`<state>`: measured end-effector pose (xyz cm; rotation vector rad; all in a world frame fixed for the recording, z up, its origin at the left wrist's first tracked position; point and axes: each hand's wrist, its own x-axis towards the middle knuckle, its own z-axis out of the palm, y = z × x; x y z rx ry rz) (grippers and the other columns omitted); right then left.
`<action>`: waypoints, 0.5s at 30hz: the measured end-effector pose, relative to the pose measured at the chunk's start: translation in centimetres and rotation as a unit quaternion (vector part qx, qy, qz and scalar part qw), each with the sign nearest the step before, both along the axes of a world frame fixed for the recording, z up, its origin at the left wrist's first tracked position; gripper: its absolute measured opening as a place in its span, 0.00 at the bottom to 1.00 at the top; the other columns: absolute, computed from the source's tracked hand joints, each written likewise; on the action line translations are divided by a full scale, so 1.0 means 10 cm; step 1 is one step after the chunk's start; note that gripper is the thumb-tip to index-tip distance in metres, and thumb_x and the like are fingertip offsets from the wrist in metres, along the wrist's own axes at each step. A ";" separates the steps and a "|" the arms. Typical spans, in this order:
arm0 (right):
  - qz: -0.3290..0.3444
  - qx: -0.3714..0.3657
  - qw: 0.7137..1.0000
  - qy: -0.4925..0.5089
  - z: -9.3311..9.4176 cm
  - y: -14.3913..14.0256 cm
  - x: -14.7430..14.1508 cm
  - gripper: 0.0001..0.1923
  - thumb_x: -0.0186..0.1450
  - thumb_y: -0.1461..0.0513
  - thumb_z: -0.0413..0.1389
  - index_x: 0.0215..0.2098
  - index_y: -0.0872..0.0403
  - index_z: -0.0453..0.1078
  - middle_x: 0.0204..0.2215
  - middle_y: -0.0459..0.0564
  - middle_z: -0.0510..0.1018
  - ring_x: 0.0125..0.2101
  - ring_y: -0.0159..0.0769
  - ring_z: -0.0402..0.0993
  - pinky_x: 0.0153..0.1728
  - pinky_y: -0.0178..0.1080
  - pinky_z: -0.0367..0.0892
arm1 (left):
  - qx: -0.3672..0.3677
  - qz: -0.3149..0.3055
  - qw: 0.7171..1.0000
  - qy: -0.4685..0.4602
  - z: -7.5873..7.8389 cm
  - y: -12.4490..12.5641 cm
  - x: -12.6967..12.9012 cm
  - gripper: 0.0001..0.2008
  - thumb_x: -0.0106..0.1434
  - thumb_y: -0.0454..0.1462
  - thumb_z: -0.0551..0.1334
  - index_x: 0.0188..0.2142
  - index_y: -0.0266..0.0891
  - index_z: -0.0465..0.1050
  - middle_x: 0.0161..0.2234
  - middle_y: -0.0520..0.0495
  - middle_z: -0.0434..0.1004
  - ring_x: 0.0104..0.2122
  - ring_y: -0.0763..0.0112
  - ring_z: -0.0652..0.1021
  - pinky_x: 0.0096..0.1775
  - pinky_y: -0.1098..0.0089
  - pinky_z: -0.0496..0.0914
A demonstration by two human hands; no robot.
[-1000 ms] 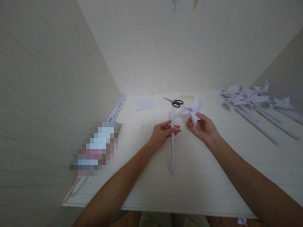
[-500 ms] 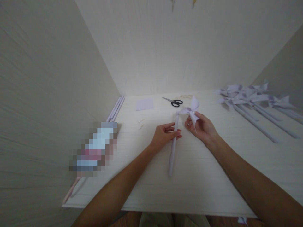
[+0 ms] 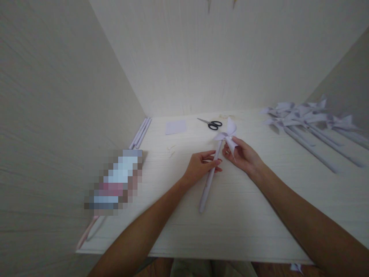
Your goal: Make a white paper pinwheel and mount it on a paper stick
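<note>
My left hand (image 3: 201,166) grips a pale lilac paper stick (image 3: 206,188) about a third of the way down from its top. The stick is tilted, its lower end toward me and to the left. My right hand (image 3: 241,156) pinches a white-lilac paper pinwheel head (image 3: 227,135) from behind and holds it against the stick's top end. Both hands are above the middle of the white table (image 3: 245,215).
Black-handled scissors (image 3: 210,123) and a small square of pale paper (image 3: 175,127) lie at the back. Several finished pinwheels (image 3: 302,121) lie at the right. Spare paper sticks (image 3: 141,132) rest along the left wall. A blurred-out object (image 3: 115,182) sits at the left.
The stick has tilted, its top swinging right to meet the pinwheel head. My right hand has brought the head slightly left onto the stick's top.
</note>
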<state>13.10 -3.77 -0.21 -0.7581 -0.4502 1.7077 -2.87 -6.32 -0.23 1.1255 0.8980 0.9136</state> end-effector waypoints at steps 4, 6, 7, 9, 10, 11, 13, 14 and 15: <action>-0.015 -0.012 1.000 0.005 0.02 0.00 -0.02 0.02 0.54 0.65 0.55 0.24 0.54 0.65 0.17 0.41 0.74 0.16 0.24 0.67 0.22 0.28 0.70 | 0.001 -0.001 1.000 0.001 0.00 0.00 0.00 0.24 0.45 0.35 0.66 0.43 0.33 0.68 0.29 0.44 0.76 0.21 0.72 0.76 0.25 0.73 0.70; -0.020 -0.008 1.000 0.003 0.03 -0.01 -0.02 0.03 0.54 0.66 0.56 0.24 0.54 0.65 0.17 0.41 0.74 0.16 0.24 0.67 0.22 0.28 0.70 | 0.003 -0.003 1.000 0.000 0.00 0.00 0.00 0.23 0.45 0.35 0.65 0.43 0.33 0.67 0.29 0.44 0.76 0.21 0.73 0.76 0.25 0.73 0.70; -0.018 -0.002 1.000 0.001 0.04 -0.01 -0.03 0.03 0.53 0.66 0.56 0.24 0.55 0.65 0.17 0.41 0.74 0.16 0.25 0.67 0.22 0.28 0.70 | 0.003 -0.004 1.000 -0.001 0.00 0.00 0.00 0.23 0.45 0.35 0.65 0.43 0.33 0.67 0.29 0.44 0.76 0.21 0.73 0.76 0.25 0.73 0.70; -0.014 0.012 1.000 -0.002 0.04 -0.01 -0.03 0.03 0.52 0.66 0.57 0.24 0.55 0.66 0.18 0.41 0.74 0.17 0.25 0.68 0.22 0.29 0.70 | 0.003 -0.007 1.000 -0.003 0.00 0.00 -0.01 0.23 0.46 0.35 0.65 0.43 0.33 0.67 0.29 0.44 0.76 0.21 0.73 0.76 0.25 0.74 0.70; -0.015 0.017 1.000 -0.003 0.03 -0.01 -0.03 0.04 0.51 0.67 0.57 0.24 0.55 0.66 0.19 0.42 0.75 0.18 0.25 0.69 0.23 0.29 0.70 | 0.004 -0.010 1.000 -0.005 -0.01 0.00 -0.01 0.23 0.46 0.35 0.65 0.43 0.33 0.67 0.29 0.44 0.76 0.21 0.74 0.76 0.26 0.74 0.70; -0.019 0.022 1.000 -0.001 0.03 0.00 -0.04 0.04 0.51 0.68 0.57 0.24 0.55 0.66 0.20 0.42 0.75 0.19 0.26 0.69 0.23 0.29 0.70 | 0.007 -0.014 1.000 -0.007 -0.01 0.00 -0.01 0.23 0.46 0.36 0.65 0.43 0.33 0.67 0.30 0.44 0.76 0.21 0.74 0.76 0.26 0.73 0.70; -0.027 0.037 0.999 0.003 0.01 0.01 -0.05 0.05 0.50 0.69 0.57 0.24 0.55 0.66 0.21 0.42 0.76 0.20 0.26 0.70 0.24 0.29 0.70 | 0.014 -0.019 1.000 -0.009 -0.02 0.01 -0.02 0.23 0.46 0.36 0.65 0.44 0.34 0.67 0.30 0.43 0.76 0.21 0.74 0.76 0.27 0.73 0.70; -0.029 0.046 0.998 0.004 -0.01 0.01 -0.05 0.06 0.49 0.69 0.57 0.25 0.55 0.67 0.22 0.43 0.76 0.21 0.26 0.70 0.24 0.29 0.70 | 0.018 -0.020 1.000 -0.010 -0.03 0.01 -0.02 0.23 0.46 0.37 0.65 0.44 0.34 0.67 0.31 0.43 0.76 0.22 0.74 0.76 0.27 0.73 0.70; -0.029 0.056 0.998 0.003 -0.02 0.02 -0.06 0.06 0.49 0.70 0.58 0.25 0.55 0.67 0.22 0.43 0.76 0.22 0.27 0.71 0.25 0.29 0.69 | 0.020 -0.021 1.000 -0.011 -0.03 0.01 -0.02 0.23 0.46 0.37 0.65 0.44 0.34 0.67 0.31 0.43 0.76 0.22 0.74 0.76 0.27 0.73 0.70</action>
